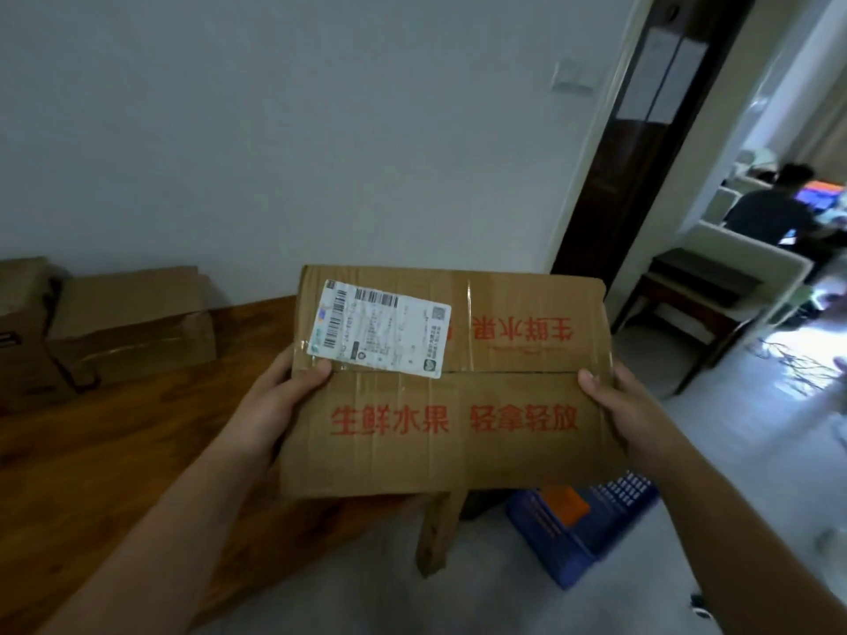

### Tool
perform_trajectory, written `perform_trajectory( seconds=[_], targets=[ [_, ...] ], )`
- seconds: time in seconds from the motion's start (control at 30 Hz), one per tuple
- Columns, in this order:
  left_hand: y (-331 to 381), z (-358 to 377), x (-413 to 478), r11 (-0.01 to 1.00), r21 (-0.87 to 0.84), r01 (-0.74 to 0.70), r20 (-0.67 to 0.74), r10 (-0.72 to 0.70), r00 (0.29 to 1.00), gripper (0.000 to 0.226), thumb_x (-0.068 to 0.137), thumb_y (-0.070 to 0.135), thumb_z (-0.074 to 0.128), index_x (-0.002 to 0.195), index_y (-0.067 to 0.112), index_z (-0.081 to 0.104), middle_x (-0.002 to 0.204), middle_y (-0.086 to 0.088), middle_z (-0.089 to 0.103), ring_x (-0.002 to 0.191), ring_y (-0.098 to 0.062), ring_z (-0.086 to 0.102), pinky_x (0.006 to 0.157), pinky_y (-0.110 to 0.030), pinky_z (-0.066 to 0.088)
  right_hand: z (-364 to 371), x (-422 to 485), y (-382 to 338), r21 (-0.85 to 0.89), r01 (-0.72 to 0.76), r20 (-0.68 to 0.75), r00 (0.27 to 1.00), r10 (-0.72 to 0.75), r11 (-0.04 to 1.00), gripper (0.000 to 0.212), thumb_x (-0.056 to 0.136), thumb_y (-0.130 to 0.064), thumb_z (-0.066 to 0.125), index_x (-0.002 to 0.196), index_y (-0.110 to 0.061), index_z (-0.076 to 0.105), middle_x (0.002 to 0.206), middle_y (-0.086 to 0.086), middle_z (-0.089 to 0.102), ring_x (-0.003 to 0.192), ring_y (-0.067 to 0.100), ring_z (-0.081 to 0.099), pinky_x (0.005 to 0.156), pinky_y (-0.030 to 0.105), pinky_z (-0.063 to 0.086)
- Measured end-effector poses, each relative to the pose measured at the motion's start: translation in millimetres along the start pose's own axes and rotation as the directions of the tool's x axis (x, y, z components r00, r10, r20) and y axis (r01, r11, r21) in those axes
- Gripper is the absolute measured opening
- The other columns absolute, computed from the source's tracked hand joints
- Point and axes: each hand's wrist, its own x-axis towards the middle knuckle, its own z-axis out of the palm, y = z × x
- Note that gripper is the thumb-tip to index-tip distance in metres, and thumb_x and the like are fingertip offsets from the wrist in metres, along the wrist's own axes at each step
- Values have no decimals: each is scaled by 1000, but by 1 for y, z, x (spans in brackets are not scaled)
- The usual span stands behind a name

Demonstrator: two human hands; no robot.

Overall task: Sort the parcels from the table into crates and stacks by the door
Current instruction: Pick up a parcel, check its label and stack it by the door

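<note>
Far left of the frame: a far-left parcel (20, 332) and a flat parcel (133, 323) sit on the wooden table (137, 428), unsorted.

Centre frame: we hold 1 taped parcel (451, 405) with red print, raised over the table's right end. Our left hand (279, 401) clamps its left side and our right hand (614, 405) its right, thumbs on top, hands well apart.

Lower right: a blue crate (591, 520) stands on the floor with something orange inside.

We judge the sort part done at most: 1 parcel is in hand, not yet placed, and at least 2 are left.
</note>
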Motion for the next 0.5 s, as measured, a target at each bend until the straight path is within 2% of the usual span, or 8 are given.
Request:
perform_trajectory(
  seconds=[0.23,0.4,0.5],
  targets=[
    [-21,77,70,998,-54,19,13,-19,1000,45,72,23,65,113,39,57,104,3,72,91,-20,70,61,-30,57,-73,75,-6,-90,24,-46,999,-28,996,36,88,-25,59,123,-16,56,113,10,67,101,28,65,90,48,50],
    [-42,107,151,995,-89,41,-60,-46,997,43,82,20,62,119,39,55,105,3,72,94,-20,69,69,-38,56,-96,167,-9,-152,7,10,1000,-6,988,34,92,-29,55,125,-22,53,114,6,66,104,25,63,92,46,48],
    [-48,125,202,995,-88,37,-58,-43,997,44,80,21,65,119,39,56,107,2,71,95,-20,69,71,-38,55,-108,219,-10,-175,-16,13,1000,18,984,20,92,-31,55,112,-29,58,110,3,68,100,21,65,84,40,50]
  ],
)
